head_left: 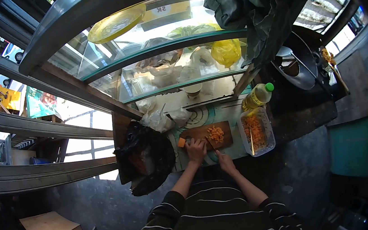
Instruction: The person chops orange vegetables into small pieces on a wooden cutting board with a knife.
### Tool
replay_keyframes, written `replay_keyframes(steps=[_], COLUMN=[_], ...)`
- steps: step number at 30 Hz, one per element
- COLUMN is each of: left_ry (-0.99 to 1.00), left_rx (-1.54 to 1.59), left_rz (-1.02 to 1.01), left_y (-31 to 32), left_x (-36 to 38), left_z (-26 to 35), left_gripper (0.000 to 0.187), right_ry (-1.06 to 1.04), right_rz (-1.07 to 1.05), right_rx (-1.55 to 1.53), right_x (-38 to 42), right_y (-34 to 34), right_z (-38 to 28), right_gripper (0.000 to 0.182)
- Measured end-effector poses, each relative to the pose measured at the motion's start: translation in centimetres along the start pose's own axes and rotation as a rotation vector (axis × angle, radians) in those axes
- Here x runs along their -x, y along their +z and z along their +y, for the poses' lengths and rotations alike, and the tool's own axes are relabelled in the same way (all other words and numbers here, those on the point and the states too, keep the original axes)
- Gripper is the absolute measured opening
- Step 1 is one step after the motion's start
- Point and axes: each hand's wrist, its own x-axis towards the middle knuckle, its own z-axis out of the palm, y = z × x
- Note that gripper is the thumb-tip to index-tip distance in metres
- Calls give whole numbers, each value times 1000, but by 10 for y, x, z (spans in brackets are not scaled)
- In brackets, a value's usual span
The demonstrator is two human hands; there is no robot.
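Observation:
My left hand [196, 151] presses down on a wooden cutting board [226, 130], its fingers curled over a piece of carrot that they mostly hide. An orange carrot chunk [181, 142] lies just left of those fingers. In my right hand [226, 161] is the handle of a knife [210, 143], with the blade pointing away from me over the board, close beside the left fingers. Diced carrot [215, 134] is heaped on the right part of the board.
Right of the board stands a clear plastic tub [270, 139] of chopped orange pieces with a long utensil. Behind it is a green-capped oil bottle [257, 97]. A black plastic bag [159, 154] sits left. A glass display case [163, 90] rises ahead; a wok [299, 74] is far right.

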Motion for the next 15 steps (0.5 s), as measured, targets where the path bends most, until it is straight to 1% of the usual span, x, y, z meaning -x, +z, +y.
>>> replay_keyframes(steps=[2,4,6,8,10,12,15], left_ry=[3,-1,-19,-27,-35,-10,-14], left_rx=[-1,-7,24,29,33,59,62], left_rz=[-31,-61,-21,-29,-33,16,5], left_y=[0,-1,-1,0,4,5,4], left_x=[-1,-1,-1,-1,0,-1,-1], left_z=[-2,-3,-3,-3,-5,-5,-5], left_gripper=[11,11,9,9,8,8,8], right_ry=[-20,-1,17,29,50,66,71], right_rz=[96,93,86,84,93,106,103], right_rx=[-14,22,63,143,161,179,237], right_x=[8,16,19,20,17,5,-6], right_y=[4,2,-2,-3,1,1,3], right_z=[-5,-14,-21,-25,-26,-32,-33], right_gripper=[73,72,72,70,69,68,69])
